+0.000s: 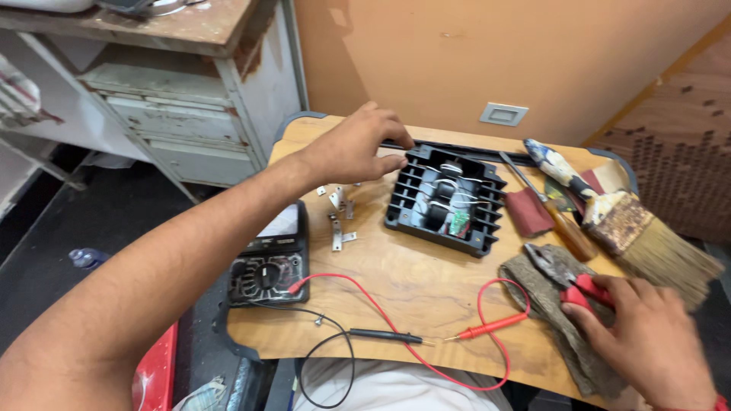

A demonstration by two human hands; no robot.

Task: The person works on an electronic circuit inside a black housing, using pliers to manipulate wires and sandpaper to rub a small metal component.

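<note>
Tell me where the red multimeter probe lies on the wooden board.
In the head view, the red multimeter probe lies near the board's front edge, right of the black probe and left of the right hand.

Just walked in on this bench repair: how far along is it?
Done: small metal brackets lie loose beside the multimeter. In hand: left hand steadies the black finned housing; right hand grips red-handled pliers. Left: probes lie unused.

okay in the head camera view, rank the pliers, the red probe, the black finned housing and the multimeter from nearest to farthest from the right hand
1. Pliers: under the right hand.
2. Red probe: just left of it.
3. Black finned housing: table centre, beyond.
4. Multimeter: far left edge.
</note>
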